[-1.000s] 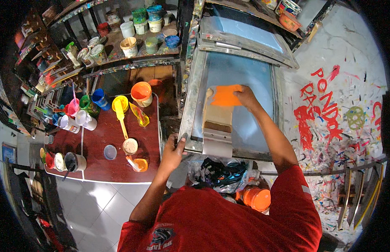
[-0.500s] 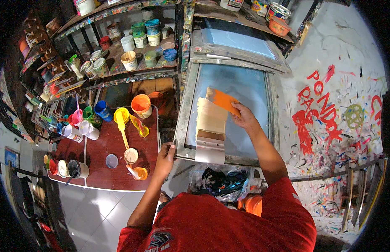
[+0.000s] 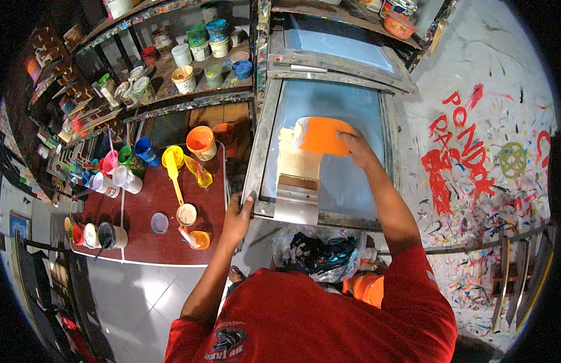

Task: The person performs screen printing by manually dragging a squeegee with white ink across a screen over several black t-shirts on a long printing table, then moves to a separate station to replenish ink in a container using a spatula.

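Note:
My right hand (image 3: 358, 147) is closed on the right end of a flat orange scraper (image 3: 326, 137). Pale ink shows on the scraper's left end, which overlaps the top of a cream-coloured band (image 3: 297, 162) on a blue-grey mesh screen (image 3: 350, 187). At the lower end of that band lies a silver metal strip (image 3: 296, 212) with a brown section above it, reaching over the near rail. With fingers wrapped round its lower left corner, my left hand (image 3: 238, 219) grips the screen frame (image 3: 263, 130).
Left of the frame stands a dark red table (image 3: 144, 212) with an orange tub (image 3: 201, 143), a yellow spatula (image 3: 175, 181) and several ink pots. Behind are shelves of paint containers (image 3: 198, 48). A second screen (image 3: 341, 48) leans farther back. Below sits a plastic bag (image 3: 319, 251) of dark rags.
The orange scraper has turned from a slant to nearly level, with more of its broad face showing. My right hand has risen slightly, while my left keeps its hold on the frame.

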Demonstrator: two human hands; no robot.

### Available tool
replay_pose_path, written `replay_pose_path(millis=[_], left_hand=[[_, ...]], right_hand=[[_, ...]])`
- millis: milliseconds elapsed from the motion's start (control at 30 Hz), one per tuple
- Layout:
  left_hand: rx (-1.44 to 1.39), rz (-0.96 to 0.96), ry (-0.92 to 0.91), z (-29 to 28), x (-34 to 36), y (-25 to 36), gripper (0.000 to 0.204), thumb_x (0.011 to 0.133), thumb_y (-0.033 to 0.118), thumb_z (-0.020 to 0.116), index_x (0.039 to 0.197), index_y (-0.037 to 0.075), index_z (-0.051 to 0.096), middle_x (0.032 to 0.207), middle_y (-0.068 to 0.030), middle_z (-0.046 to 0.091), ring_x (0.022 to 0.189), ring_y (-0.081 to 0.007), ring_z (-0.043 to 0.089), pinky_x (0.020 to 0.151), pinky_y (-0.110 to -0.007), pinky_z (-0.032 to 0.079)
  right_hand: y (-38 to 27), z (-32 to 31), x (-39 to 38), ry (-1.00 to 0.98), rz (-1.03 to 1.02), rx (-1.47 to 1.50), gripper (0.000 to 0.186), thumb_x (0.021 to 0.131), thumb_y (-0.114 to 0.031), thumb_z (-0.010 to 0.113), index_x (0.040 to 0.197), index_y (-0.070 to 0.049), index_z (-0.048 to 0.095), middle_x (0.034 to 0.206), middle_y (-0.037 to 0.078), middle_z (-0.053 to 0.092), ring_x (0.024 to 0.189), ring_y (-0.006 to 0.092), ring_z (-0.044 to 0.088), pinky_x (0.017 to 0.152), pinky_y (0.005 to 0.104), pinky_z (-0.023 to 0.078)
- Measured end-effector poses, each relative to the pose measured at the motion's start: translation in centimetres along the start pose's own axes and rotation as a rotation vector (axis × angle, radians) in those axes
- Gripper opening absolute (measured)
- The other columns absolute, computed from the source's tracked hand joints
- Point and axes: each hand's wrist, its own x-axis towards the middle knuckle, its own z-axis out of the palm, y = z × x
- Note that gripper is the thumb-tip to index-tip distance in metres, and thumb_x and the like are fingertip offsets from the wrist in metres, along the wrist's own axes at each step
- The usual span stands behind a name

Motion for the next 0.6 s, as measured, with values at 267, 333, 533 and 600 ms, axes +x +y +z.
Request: replay_pose_path(millis=[267,333,533,600], left_hand=[[-0.11,-0.074,-0.013,0.4,-1.4,4.5,0.046,0.094,0.025,0.056,0.125,-0.008,0.047,0.11,-0.0167,0.061,0.096,-0.0211,0.058,0.086,-0.031,0.046],[-0.06,0.026,-0.004,0.6,-0.9,3.1,0.045,0.094,0.022,0.056,0.126,-0.008,0.046,0.111,-0.0168,0.062,0.098,-0.0209,0.059,0.088,-0.03,0.045],[-0.13,0.003,0.016,0.8,-0.8,2.6,0.045,0.094,0.019,0.055,0.127,-0.011,0.046,0.111,-0.0183,0.062,0.102,-0.0209,0.058,0.09,-0.03,0.044],[-0.101,0.01,0.054,1.0,-0.6,1.3,0.044,0.094,0.018,0.054,0.126,-0.01,0.046,0.111,-0.0181,0.062,0.101,-0.0203,0.058,0.09,-0.03,0.044]], right_hand=[[-0.6,-1.4,1.7,0.049,-0.155,-0.501,0.029,0.084,-0.017,0.059,0.108,-0.002,0.064,0.103,0.012,0.068,0.094,0.0238,0.064,0.083,0.0363,0.049],[-1.1,-0.5,2.2,0.076,-0.302,-0.866,0.027,0.083,-0.015,0.057,0.104,0.0,0.064,0.099,0.017,0.067,0.09,0.0296,0.064,0.08,0.0378,0.049],[-3.3,2.7,1.5,0.085,-0.409,-1.069,0.027,0.079,-0.016,0.054,0.099,0.0,0.063,0.095,0.025,0.064,0.091,0.0415,0.06,0.081,0.0473,0.048],[-3.0,3.6,1.7,0.092,-0.391,-1.102,0.028,0.078,-0.016,0.054,0.099,-0.001,0.063,0.095,0.024,0.064,0.092,0.042,0.06,0.082,0.049,0.048]])
